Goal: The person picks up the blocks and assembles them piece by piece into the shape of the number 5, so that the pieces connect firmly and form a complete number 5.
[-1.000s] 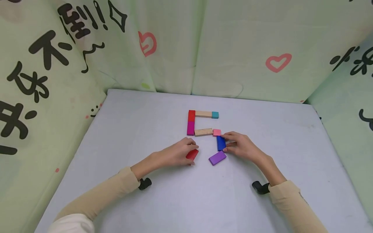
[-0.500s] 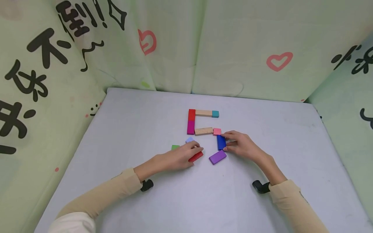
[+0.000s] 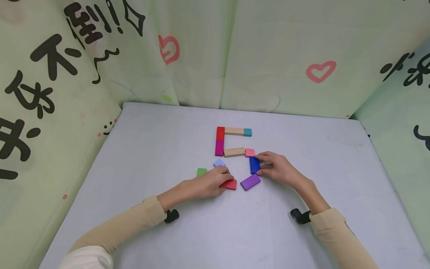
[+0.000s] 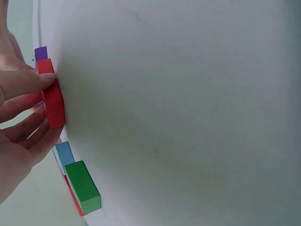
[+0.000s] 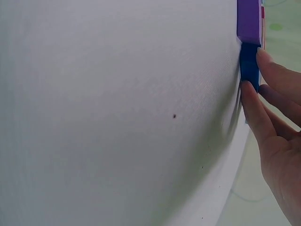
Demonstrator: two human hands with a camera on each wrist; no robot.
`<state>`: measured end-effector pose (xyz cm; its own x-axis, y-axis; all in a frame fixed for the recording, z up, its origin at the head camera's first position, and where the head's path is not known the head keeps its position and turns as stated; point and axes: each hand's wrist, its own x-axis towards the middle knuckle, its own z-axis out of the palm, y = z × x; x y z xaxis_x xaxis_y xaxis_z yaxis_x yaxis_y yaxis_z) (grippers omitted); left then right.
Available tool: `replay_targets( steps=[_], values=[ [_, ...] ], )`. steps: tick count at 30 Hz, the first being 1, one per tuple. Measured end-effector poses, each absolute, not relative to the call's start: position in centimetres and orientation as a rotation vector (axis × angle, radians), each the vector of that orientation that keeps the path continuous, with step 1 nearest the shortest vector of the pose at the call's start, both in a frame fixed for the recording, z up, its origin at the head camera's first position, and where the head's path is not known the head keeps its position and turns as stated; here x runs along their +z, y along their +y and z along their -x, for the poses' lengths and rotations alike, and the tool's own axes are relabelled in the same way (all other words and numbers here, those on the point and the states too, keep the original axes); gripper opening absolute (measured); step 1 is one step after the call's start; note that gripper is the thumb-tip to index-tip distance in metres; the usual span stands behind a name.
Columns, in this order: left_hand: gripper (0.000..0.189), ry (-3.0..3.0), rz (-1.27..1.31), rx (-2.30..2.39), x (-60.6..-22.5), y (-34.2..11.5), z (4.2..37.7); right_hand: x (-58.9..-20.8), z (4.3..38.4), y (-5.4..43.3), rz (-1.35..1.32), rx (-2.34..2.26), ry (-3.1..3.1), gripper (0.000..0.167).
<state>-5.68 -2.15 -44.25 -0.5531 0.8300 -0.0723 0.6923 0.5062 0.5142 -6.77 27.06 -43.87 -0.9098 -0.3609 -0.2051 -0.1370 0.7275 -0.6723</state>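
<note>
In the head view my left hand [image 3: 213, 182] grips a red block [image 3: 231, 184], which lies low over the cloth left of a purple block [image 3: 250, 182]. In the left wrist view the thumb lies on one face of the red block [image 4: 51, 94], with fingers behind it. My right hand [image 3: 278, 168] pinches a dark blue block [image 3: 254, 165] by its ends. In the right wrist view the blue block [image 5: 249, 66] stands end to end with the purple block [image 5: 248, 21]. A pink block [image 3: 249, 152] sits at the blue block's far end.
A red block [image 3: 220, 133], a magenta block [image 3: 219, 148], two plain wooden blocks [image 3: 234, 131] and a teal block [image 3: 247, 132] form an angular line behind. Close to the left hand lie a green block [image 3: 201, 171] and a light blue block [image 3: 219, 162]. Printed curtains [image 3: 268, 56] surround the table.
My left hand has moved slightly right and nearer, turning the red block flatter toward the purple one. The green and light blue blocks have come into sight behind it. The right hand has stayed put.
</note>
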Motion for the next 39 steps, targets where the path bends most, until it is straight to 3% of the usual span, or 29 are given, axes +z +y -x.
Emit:
replay_targets(
  steps=[39],
  values=[
    [0.043, 2.418, -1.183, 0.694, -44.0, -1.4, 5.8, -43.8, 6.7, 27.0, 0.416, -0.968, 2.632, 0.055]
  ],
)
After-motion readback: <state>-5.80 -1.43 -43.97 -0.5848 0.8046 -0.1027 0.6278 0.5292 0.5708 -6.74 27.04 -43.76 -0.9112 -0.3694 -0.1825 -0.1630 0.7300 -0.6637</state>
